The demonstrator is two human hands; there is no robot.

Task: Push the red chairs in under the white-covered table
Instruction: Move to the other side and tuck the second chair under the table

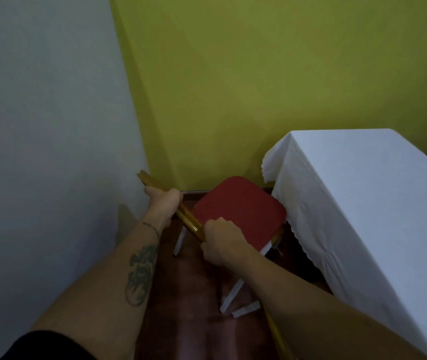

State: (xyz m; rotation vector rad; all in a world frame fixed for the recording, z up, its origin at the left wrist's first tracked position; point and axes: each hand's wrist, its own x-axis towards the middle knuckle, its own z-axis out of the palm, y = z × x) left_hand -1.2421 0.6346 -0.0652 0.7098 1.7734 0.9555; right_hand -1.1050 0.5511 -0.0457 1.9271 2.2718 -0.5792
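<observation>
Red padded seat of the chair (238, 211), one item, stood on dark reddish floor (196, 328) in the corner where the pale wall (46, 126) met the yellow-green wall (259, 87); its far right edge lay just beside the hanging hem of the white-covered table (363, 203), touching or nearly so, the frame did not settle which; the seat was not yet under the cloth.

Backrest rail (170, 201), glossy yellow wood, ran as one long bar from upper left down toward you; both of your hands were on it. Your left hand (164, 201) was clenched round the rail toward its far end, near the pale wall; your right hand (220, 240) was clenched over the near end, knuckles up, at the seat's near corner. White legs (231, 294) splayed below the seat.

Governing relation, as judged: the table lay to the right of the chair and of both hands, so the push would have run rightward, across the rail's long axis; your right hand was the nearer to the table.

Room, as judged: scant on the left, the pale wall close behind your left hand; the drooping cloth could have caught on the seat edge.
</observation>
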